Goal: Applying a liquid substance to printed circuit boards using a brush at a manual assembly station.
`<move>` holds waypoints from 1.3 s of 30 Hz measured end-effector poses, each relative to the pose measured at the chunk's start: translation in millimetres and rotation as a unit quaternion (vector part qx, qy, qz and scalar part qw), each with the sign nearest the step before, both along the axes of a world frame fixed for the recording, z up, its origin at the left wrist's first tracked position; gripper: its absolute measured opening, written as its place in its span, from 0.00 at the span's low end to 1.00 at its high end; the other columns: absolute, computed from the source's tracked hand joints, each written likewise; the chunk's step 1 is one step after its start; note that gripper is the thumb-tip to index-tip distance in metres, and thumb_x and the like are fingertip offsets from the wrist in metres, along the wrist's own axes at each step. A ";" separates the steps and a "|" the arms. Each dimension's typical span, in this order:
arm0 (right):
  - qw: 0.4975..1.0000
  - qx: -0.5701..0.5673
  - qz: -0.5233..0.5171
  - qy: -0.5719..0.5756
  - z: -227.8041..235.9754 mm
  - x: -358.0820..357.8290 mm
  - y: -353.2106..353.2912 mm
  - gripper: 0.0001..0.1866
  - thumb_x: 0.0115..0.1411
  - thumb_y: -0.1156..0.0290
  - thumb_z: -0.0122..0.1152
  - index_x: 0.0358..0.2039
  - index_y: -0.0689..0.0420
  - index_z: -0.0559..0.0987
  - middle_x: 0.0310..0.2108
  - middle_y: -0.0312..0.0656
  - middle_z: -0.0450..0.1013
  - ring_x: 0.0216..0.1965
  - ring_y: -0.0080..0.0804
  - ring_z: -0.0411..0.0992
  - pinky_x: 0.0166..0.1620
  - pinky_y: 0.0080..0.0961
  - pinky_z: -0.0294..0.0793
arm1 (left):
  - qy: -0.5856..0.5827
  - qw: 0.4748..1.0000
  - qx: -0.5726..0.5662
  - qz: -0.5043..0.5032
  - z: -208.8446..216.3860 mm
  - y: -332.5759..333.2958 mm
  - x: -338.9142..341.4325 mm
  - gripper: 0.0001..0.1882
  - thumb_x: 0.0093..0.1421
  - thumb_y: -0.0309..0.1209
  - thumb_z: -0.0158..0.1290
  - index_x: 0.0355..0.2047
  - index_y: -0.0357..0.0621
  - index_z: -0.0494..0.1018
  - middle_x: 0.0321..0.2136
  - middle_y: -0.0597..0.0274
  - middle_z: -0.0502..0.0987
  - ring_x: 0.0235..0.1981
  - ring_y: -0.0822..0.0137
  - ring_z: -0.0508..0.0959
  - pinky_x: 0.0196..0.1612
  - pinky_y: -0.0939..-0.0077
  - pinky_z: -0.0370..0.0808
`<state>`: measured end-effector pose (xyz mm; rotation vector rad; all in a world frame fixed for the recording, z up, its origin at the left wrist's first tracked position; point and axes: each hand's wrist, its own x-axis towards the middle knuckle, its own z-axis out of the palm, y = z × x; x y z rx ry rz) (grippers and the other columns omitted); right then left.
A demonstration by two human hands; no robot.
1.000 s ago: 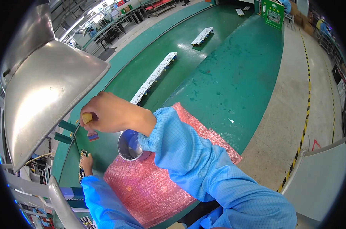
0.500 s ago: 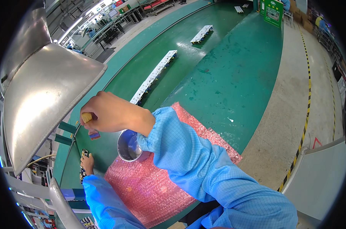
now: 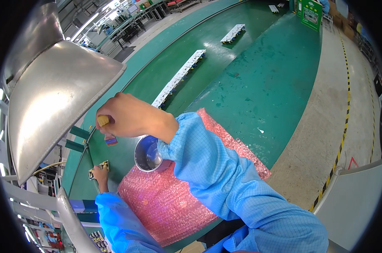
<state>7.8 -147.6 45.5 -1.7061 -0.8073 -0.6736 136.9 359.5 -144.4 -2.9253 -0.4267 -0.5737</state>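
My right hand (image 3: 129, 116) is closed around a short brush (image 3: 110, 140). The yellowish end of its handle pokes out of my fist, and its head hangs down, tinged purple. Just below my right wrist stands a round metal cup (image 3: 141, 158), its inside lit bluish; my sleeve covers part of its rim. Lower left, my left hand (image 3: 101, 175) is closed on a small circuit board (image 3: 106, 165) with pale and dark parts, held over the green bench near its left edge. My fingers hide much of the board.
Pink bubble wrap (image 3: 165, 206) lies under the cup. A big metal fume hood (image 3: 60, 97) looms at the left. Rows of white boards (image 3: 180, 78) stand farther along the green bench (image 3: 262, 92). At the lower left, several small parts (image 3: 99, 241) sit beside a metal tube.
My left hand has turned the circuit board from lengthwise to more crosswise and raised it slightly. The brush stays in my right hand above the cup's left side. The whole view has shifted a little.
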 end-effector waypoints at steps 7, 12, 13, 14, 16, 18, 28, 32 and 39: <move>1.000 0.003 0.010 -0.008 -5.7 5.5 4.4 0.06 0.47 0.72 0.63 0.28 0.57 0.81 0.27 0.44 0.78 0.31 0.43 0.77 0.38 0.33 0.76 | 0.028 0.973 -0.136 -0.182 32.2 -95.9 -62.4 0.15 0.51 0.36 0.61 0.33 0.37 0.77 0.26 0.42 0.79 0.32 0.48 0.80 0.37 0.59 0.74; 1.000 0.000 0.002 -0.016 -2.5 3.3 4.0 0.07 0.47 0.73 0.64 0.29 0.58 0.82 0.27 0.43 0.78 0.32 0.43 0.77 0.40 0.32 0.76 | 0.080 0.970 -0.176 -0.147 63.9 -152.4 -100.4 0.17 0.50 0.35 0.59 0.38 0.39 0.78 0.32 0.39 0.79 0.35 0.45 0.79 0.40 0.57 0.75; 1.000 0.001 0.006 -0.020 -1.4 2.0 5.9 0.07 0.47 0.73 0.64 0.29 0.58 0.82 0.27 0.43 0.78 0.32 0.43 0.77 0.40 0.32 0.76 | 0.065 0.982 -0.113 -0.137 59.5 -149.4 -103.4 0.17 0.51 0.35 0.58 0.39 0.39 0.78 0.34 0.37 0.78 0.38 0.43 0.78 0.42 0.56 0.73; 1.000 -0.009 0.009 -0.017 -2.5 2.6 7.8 0.07 0.47 0.73 0.64 0.29 0.58 0.81 0.28 0.44 0.78 0.32 0.43 0.77 0.40 0.33 0.77 | 0.053 0.989 -0.054 -0.130 52.9 -147.4 -102.4 0.17 0.52 0.35 0.56 0.40 0.39 0.78 0.36 0.36 0.76 0.40 0.41 0.76 0.45 0.54 0.72; 1.000 -0.019 0.012 -0.016 -3.7 3.7 12.9 0.07 0.47 0.72 0.65 0.29 0.58 0.81 0.28 0.44 0.78 0.32 0.43 0.77 0.39 0.33 0.77 | 0.068 0.983 -0.100 -0.139 49.6 -140.9 -102.0 0.17 0.53 0.36 0.55 0.41 0.39 0.78 0.39 0.34 0.74 0.44 0.39 0.73 0.49 0.53 0.69; 1.000 -0.018 0.024 0.002 -4.2 4.2 19.2 0.07 0.48 0.72 0.65 0.29 0.58 0.81 0.29 0.44 0.78 0.32 0.43 0.77 0.40 0.33 0.77 | 0.081 0.980 -0.110 -0.144 49.1 -135.8 -101.9 0.24 0.54 0.46 0.58 0.43 0.40 0.77 0.41 0.36 0.72 0.43 0.40 0.74 0.49 0.54 0.71; 0.997 -0.072 0.015 0.002 -9.5 5.9 40.6 0.06 0.49 0.72 0.64 0.29 0.58 0.82 0.28 0.45 0.78 0.31 0.42 0.77 0.39 0.32 0.76 | 0.049 0.979 -0.121 -0.157 38.7 -138.6 -98.7 0.25 0.50 0.43 0.62 0.40 0.35 0.78 0.37 0.37 0.77 0.40 0.43 0.77 0.46 0.58 0.74; 0.996 -0.087 0.024 0.006 -9.2 10.2 49.9 0.08 0.50 0.71 0.64 0.31 0.59 0.82 0.28 0.44 0.78 0.31 0.39 0.77 0.38 0.30 0.75 | 0.067 0.971 -0.142 -0.178 45.4 -129.7 -94.6 0.27 0.48 0.46 0.63 0.40 0.36 0.78 0.37 0.40 0.76 0.42 0.46 0.76 0.47 0.59 0.72; 0.995 -0.100 0.010 0.012 -12.6 13.2 54.0 0.09 0.50 0.70 0.65 0.32 0.59 0.83 0.28 0.44 0.79 0.30 0.35 0.76 0.36 0.27 0.74 | 0.088 0.963 -0.180 -0.178 51.9 -143.4 -98.1 0.28 0.49 0.45 0.64 0.44 0.35 0.76 0.38 0.39 0.77 0.42 0.46 0.77 0.46 0.59 0.73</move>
